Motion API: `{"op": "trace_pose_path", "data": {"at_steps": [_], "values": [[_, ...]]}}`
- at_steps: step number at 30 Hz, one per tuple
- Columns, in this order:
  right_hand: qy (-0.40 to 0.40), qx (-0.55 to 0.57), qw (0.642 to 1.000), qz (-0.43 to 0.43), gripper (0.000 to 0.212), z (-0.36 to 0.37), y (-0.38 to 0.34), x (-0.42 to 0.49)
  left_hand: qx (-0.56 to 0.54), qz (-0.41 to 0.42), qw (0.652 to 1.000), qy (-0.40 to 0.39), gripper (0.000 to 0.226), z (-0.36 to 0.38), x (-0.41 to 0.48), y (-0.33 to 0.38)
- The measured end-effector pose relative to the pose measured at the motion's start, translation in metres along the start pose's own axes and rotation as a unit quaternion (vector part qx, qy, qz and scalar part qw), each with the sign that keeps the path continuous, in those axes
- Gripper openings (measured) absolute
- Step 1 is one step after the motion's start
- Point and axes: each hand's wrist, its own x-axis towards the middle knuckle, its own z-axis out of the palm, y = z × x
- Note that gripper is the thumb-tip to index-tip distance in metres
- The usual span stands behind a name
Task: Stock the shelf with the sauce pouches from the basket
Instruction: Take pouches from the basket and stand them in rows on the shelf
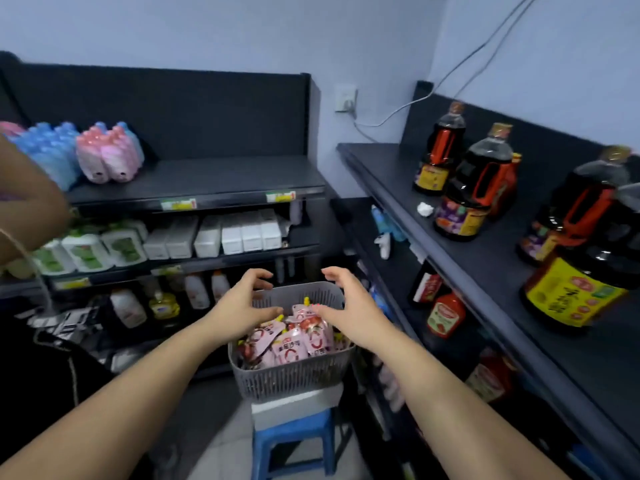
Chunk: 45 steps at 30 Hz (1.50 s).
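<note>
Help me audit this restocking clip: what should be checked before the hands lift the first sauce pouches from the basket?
1. Stock: pink spouted sauce pouches piled in the grey perforated plastic basket: ok.
2. Left hand empty, fingers spread over the pile: ok.
3. Right hand empty, fingers spread over the pile: ok.
4. Grip on a pouch: not ok, neither hand holds one.
5. Basket's footing on the white box atop the blue plastic stool: sits level, firmness cannot tell.
6. Room on the dark right-hand shelf: bare space beside the dark bottles: ok.
</note>
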Motion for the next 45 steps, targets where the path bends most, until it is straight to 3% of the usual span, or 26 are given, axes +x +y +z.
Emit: {"op": "trace_pose_path", "data": {"at_steps": [4, 8, 13, 19, 22, 25, 29, 32, 35, 38, 42, 45], "values": [[-0.039, 0.018, 0.999, 0.028, 0.064, 0.039, 0.007, 0.043, 0.026, -0.043, 0.999, -0.018, 0.065, -0.017, 0.018, -0.043], [-0.075, -0.035, 0.994, 0.067, 0.065, 0.062, 0.04, 0.083, 0.106, -0.064, 0.992, -0.033, 0.06, -0.009, 0.045, -0.083], [-0.157, -0.159, 0.966, 0.126, 0.07, 0.083, 0.098, 0.131, 0.234, -0.144, 0.956, -0.105, 0.066, 0.025, 0.084, -0.118], [-0.258, -0.246, 0.923, 0.144, 0.066, 0.116, 0.167, 0.175, 0.298, -0.218, 0.917, -0.153, 0.069, 0.064, 0.128, -0.157], [-0.307, -0.261, 0.903, 0.15, 0.056, 0.142, 0.197, 0.19, 0.306, -0.26, 0.898, -0.182, 0.075, 0.085, 0.143, -0.181], [-0.354, -0.221, 0.885, 0.204, 0.03, 0.174, 0.222, 0.192, 0.303, -0.284, 0.882, -0.221, 0.073, 0.105, 0.155, -0.206], [-0.386, -0.19, 0.863, 0.264, 0.027, 0.206, 0.244, 0.189, 0.308, -0.295, 0.869, -0.249, 0.071, 0.121, 0.172, -0.239], [-0.375, -0.16, 0.857, 0.316, 0.035, 0.227, 0.256, 0.188, 0.277, -0.312, 0.879, -0.229, 0.068, 0.127, 0.186, -0.265], [-0.313, -0.123, 0.86, 0.383, 0.06, 0.245, 0.265, 0.186, 0.172, -0.39, 0.886, -0.184, 0.074, 0.134, 0.195, -0.29], [-0.279, -0.138, 0.865, 0.394, 0.071, 0.256, 0.265, 0.185, 0.087, -0.443, 0.884, -0.119, 0.074, 0.144, 0.199, -0.307], [-0.287, -0.121, 0.869, 0.385, 0.061, 0.262, 0.265, 0.187, 0.116, -0.49, 0.855, -0.122, 0.084, 0.149, 0.21, -0.319], [-0.289, -0.072, 0.861, 0.413, 0.051, 0.256, 0.267, 0.189, 0.089, -0.491, 0.85, -0.17, 0.082, 0.15, 0.218, -0.323]]}}
